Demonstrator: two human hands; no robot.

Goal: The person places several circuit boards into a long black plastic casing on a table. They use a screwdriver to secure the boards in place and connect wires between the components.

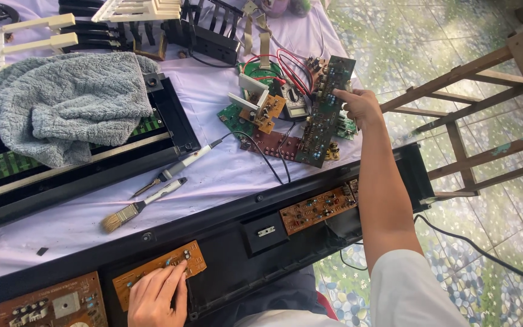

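My right hand (pixel 361 108) reaches out over the table and grips the edge of a long dark green circuit board (pixel 324 115), holding it tilted above other boards. My left hand (pixel 157 295) rests on a small brown circuit board (pixel 160 272) seated in the black keyboard casing (pixel 237 236) near me, fingers pressing on it. Another brown board (pixel 316 209) sits in the casing to the right, and a third (pixel 43 306) at the lower left.
A paintbrush (pixel 137 207) and a soldering iron (pixel 180 168) lie on the lilac cloth (pixel 225 175). A grey towel (pixel 68 106) covers a second keyboard part (pixel 80 163). Loose boards, red wires (pixel 273 63) and white keys (pixel 31 33) lie farther back. A wooden frame (pixel 479 103) stands right.
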